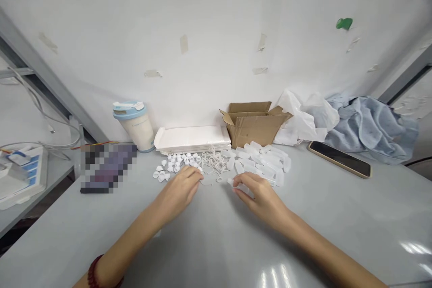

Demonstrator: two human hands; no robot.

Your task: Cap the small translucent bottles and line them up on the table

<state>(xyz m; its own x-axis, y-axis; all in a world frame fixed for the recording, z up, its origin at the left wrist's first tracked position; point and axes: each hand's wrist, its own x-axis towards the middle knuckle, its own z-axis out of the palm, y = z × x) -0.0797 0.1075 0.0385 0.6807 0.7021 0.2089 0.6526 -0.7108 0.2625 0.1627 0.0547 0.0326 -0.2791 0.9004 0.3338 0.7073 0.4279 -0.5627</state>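
My left hand (185, 185) is closed in a pinch. A thin white cord (206, 184) trails from its fingertips, beside a tangled pile of similar cords (216, 162). Small white caps (184, 158) lie scattered just behind that hand. My right hand (254, 189) is curled round a small translucent plastic bottle (231, 182); only its tip shows clearly, and the fingers cover much of the rest. Behind the right hand spreads a heap of similar translucent bottles (266, 162).
A stack of white flat boxes (194, 137) and an open cardboard box (256, 128) stand by the wall. A paper cup (137, 130) is on the left. Rightward are a plastic bag (303, 119), a phone (340, 158) and a blue cloth (371, 128).
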